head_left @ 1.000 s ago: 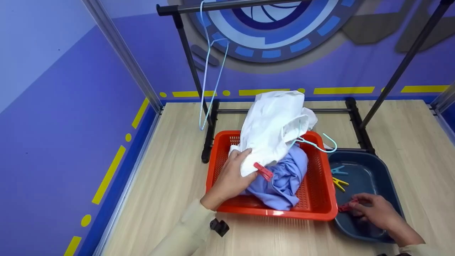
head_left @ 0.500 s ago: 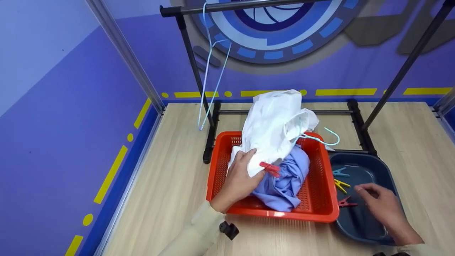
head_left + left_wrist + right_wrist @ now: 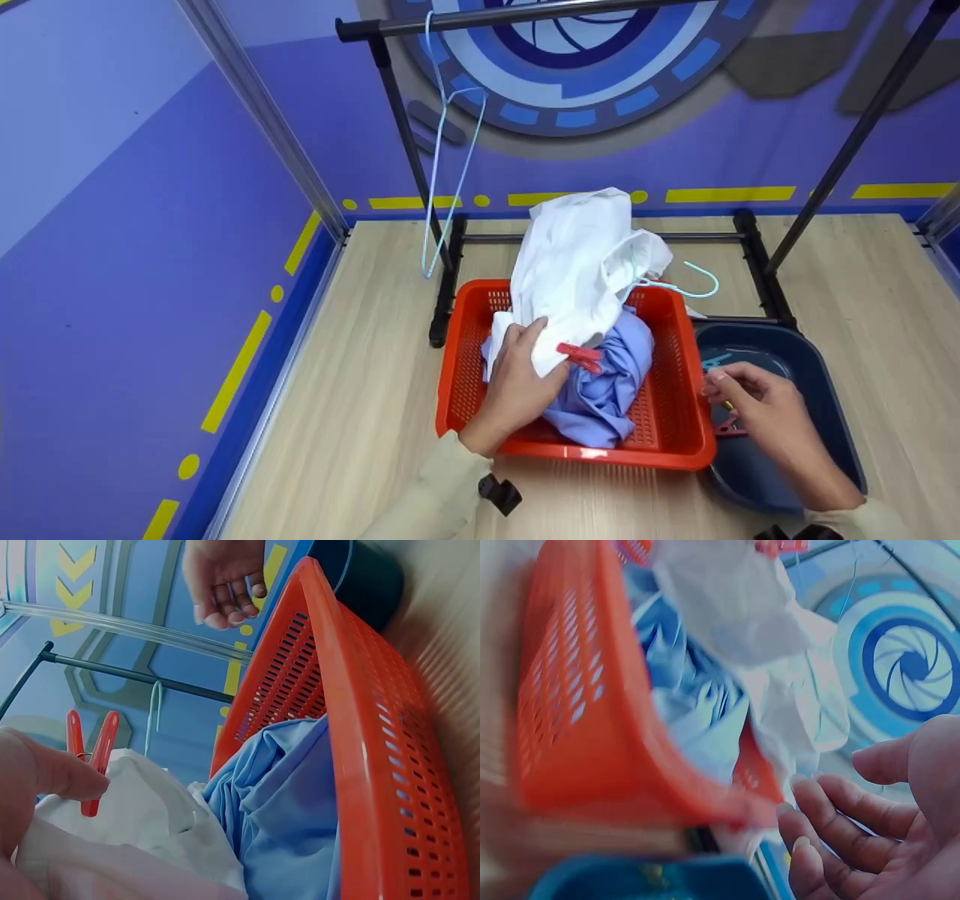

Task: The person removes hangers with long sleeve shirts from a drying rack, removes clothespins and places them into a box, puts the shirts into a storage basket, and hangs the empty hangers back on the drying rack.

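Looking down through the head view, I have the left hand (image 3: 523,386) gripping the lower edge of a white garment (image 3: 574,262), thumb and fingers closed on the cloth. That garment rests over the far side of a red basket (image 3: 585,453), on top of a crumpled lilac-blue cloth (image 3: 615,382). At its near edge, just beside the thumb, sits a red clothespin (image 3: 580,354). A pale blue hanger (image 3: 679,290) juts out of the garment to the right, and 1 other hanger (image 3: 439,135) hangs from the black rack (image 3: 555,9).

On the far right I see the right hand (image 3: 772,412) above a dark basin (image 3: 750,472), fingers bent and near the basket's rim. Partly hidden beneath it are 3 pins: a blue clothespin (image 3: 714,362), a yellow clothespin (image 3: 728,405) and a loose red clothespin (image 3: 729,428).

From the left wrist, I get the garment held close up, with 1 digit overlapping the pin at its edge; I cannot tell whether they touch. Past the basket, the right hand shows loosely curved fingers.

Through the right wrist, I make out that hand's thumb apart from 4 relaxed fingers, holding nothing. The white garment spills over the basket beyond, and the basin's rim blurs below.
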Demonstrator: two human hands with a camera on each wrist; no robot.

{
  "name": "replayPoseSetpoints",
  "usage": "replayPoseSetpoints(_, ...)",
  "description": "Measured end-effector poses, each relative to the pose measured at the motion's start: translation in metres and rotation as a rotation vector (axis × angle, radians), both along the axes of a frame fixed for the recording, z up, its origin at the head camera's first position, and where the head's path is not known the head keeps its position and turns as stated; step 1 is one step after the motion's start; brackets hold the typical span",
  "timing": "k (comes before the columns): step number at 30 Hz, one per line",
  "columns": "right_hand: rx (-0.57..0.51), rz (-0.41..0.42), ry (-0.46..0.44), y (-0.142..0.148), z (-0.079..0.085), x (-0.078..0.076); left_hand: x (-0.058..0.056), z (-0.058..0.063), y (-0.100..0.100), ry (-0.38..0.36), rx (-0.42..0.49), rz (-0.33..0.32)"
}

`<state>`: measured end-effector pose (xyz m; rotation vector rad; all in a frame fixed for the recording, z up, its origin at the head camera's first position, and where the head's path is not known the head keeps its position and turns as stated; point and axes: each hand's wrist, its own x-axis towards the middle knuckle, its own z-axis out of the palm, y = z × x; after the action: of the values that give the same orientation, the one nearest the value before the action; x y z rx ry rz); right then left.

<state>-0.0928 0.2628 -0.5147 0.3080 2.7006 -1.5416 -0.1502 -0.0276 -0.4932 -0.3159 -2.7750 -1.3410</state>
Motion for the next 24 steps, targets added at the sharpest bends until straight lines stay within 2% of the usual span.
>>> replayPoseSetpoints(8,-0.084,0.040,-0.022,-0.031,0.012,-0.003,0.001,-0.001,0.005,-0.012,0.026,0.023)
replayPoseSetpoints(13,-0.095,0.082,0.007,-0.049,0.012,-0.009,0.003,-0.001,0.010,-0.032,0.044,0.041)
replayPoseSetpoints(18,-0.138,0.123,-0.016,-0.065,0.013,-0.013,0.004,-0.002,0.014,-0.046,0.048,0.054)
replayPoseSetpoints(24,-0.186,0.150,-0.030,-0.080,0.013,-0.018,0.004,-0.005,0.016,-0.028,0.055,0.060)
